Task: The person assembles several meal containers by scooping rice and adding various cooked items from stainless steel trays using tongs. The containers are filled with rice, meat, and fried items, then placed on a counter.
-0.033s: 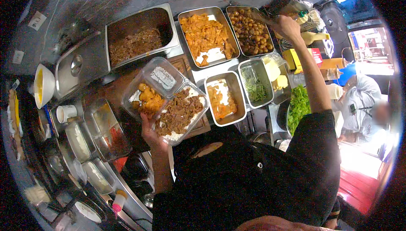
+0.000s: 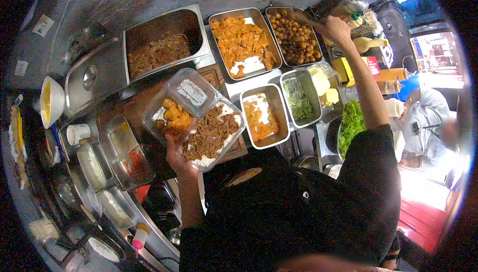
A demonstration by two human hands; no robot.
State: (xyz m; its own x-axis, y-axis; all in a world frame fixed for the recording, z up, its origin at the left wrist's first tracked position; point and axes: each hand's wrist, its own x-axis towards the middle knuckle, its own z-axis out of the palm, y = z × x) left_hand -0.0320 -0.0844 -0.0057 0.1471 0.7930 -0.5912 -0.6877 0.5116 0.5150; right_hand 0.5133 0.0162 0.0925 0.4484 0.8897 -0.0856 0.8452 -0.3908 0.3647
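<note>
My left hand grips the near edge of a clear plastic takeaway container, tilted over the counter. One compartment holds shredded brown meat on white rice, and another holds orange saucy pieces. In the third lies something whitish, seen through clear plastic. At the far right my right hand is closed round a brownish utensil, too blurred to name exactly. The utensil reaches over a steel pan of small round browned pieces like baby potatoes.
Steel pans with orange chunks, shredded meat and green shreds line the counter. Lettuce and sauce bottles stand to the right. Tubs and a white bowl are left. Another person is far right.
My right hand has shifted very slightly away from me, and the utensil shows further over the pan of round pieces. The left hand and container look the same.
</note>
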